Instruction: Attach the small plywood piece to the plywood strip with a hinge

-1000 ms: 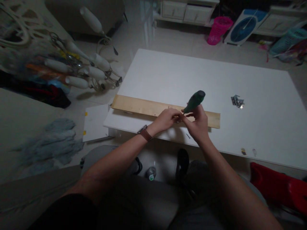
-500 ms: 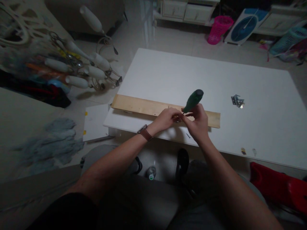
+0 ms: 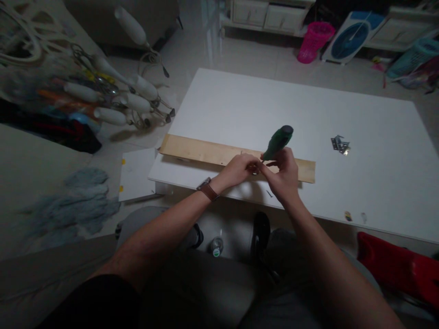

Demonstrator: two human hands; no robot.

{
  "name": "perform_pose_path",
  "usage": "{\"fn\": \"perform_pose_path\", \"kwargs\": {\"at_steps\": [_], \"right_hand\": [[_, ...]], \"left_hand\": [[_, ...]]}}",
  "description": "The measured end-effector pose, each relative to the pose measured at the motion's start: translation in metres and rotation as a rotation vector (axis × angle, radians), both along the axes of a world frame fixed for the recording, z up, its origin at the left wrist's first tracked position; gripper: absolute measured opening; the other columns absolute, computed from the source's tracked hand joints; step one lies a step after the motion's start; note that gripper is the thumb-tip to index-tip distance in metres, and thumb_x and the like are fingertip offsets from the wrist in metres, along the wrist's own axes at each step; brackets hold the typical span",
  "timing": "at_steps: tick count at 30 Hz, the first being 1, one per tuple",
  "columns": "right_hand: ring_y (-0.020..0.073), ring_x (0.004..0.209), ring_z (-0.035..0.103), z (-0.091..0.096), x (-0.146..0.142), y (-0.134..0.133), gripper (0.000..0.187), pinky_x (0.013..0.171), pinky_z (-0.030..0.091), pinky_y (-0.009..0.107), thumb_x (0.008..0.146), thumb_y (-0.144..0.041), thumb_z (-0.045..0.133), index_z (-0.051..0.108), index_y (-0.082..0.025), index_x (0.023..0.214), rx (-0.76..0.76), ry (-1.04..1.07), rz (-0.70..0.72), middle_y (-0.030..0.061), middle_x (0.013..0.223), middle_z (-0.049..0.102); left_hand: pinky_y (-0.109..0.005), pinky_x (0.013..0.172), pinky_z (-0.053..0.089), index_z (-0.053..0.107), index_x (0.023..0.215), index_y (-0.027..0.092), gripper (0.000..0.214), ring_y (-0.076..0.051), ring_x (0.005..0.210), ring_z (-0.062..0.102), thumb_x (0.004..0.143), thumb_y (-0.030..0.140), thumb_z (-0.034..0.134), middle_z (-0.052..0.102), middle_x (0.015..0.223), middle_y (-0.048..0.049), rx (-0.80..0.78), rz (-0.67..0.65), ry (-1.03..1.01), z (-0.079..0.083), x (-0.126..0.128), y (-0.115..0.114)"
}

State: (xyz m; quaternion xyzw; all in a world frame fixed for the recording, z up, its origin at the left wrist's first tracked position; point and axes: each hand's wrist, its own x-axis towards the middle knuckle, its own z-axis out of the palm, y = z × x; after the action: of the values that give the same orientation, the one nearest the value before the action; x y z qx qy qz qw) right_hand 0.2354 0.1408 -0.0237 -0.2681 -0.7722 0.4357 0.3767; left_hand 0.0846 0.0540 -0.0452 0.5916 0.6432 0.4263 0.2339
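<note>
A long wooden strip (image 3: 202, 151) lies along the near edge of a white board (image 3: 295, 114). My right hand (image 3: 283, 176) is closed around a green-handled screwdriver (image 3: 278, 141), whose handle tilts up and to the right. My left hand (image 3: 236, 169), with a brown watch strap at the wrist, pinches a small metal piece (image 3: 254, 170) on the strip, right at the screwdriver's tip. The piece is mostly hidden by my fingers. Both hands touch each other over the middle of the strip.
A few small metal hinges (image 3: 340, 144) lie on the board to the right. A chandelier-like fixture with white candle tubes (image 3: 116, 98) lies on the floor to the left. A red object (image 3: 398, 267) sits at the lower right, a pink basket (image 3: 313, 41) and a fan (image 3: 350, 39) far back.
The screwdriver handle has shifted slightly, tilting a little between frames. Both hands stay at the same spot on the strip.
</note>
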Motion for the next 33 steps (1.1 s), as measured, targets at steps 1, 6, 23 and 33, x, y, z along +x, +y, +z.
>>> {"fn": "perform_pose_path", "kwargs": {"at_steps": [1,6,23,33], "right_hand": [[0.0208,0.085,0.074,-0.0002,-0.0003,0.0006,0.040,0.071,0.062,0.035,0.079,-0.031,0.079,0.060,-0.027,0.114,-0.002,-0.004,-0.016,0.0002,0.093,0.074],[0.0197,0.075,0.072,-0.0020,0.0026,0.0010,0.036,0.072,0.062,0.037,0.083,-0.029,0.076,0.061,-0.027,0.115,0.049,-0.032,-0.076,-0.0019,0.084,0.073],[0.0210,0.078,0.073,-0.0007,0.0023,-0.0007,0.035,0.076,0.060,0.040,0.085,-0.028,0.074,0.060,-0.027,0.117,0.038,-0.006,-0.045,0.0005,0.092,0.075],[0.0196,0.077,0.072,0.0015,0.0004,0.0000,0.036,0.071,0.062,0.037,0.080,-0.029,0.078,0.061,-0.028,0.113,0.010,-0.007,-0.077,-0.0021,0.085,0.071]], "left_hand": [[-0.031,0.086,0.054,0.081,0.095,0.017,0.020,-0.019,0.091,0.072,0.091,0.003,0.067,0.081,0.093,-0.0057,0.005,-0.007,0.000,0.0002,-0.0003,0.0000],[-0.032,0.085,0.055,0.081,0.099,0.018,0.018,-0.019,0.091,0.073,0.093,0.007,0.068,0.081,0.095,-0.0064,0.005,-0.050,-0.035,0.0027,-0.0008,-0.0007],[-0.031,0.081,0.054,0.078,0.096,0.016,0.014,-0.019,0.087,0.073,0.094,0.009,0.066,0.080,0.093,-0.0070,0.001,-0.050,-0.059,0.0021,-0.0005,-0.0007],[-0.032,0.085,0.055,0.079,0.099,0.018,0.018,-0.020,0.092,0.074,0.092,0.006,0.068,0.082,0.097,-0.0065,-0.001,-0.036,-0.055,0.0024,-0.0003,-0.0008]]}}
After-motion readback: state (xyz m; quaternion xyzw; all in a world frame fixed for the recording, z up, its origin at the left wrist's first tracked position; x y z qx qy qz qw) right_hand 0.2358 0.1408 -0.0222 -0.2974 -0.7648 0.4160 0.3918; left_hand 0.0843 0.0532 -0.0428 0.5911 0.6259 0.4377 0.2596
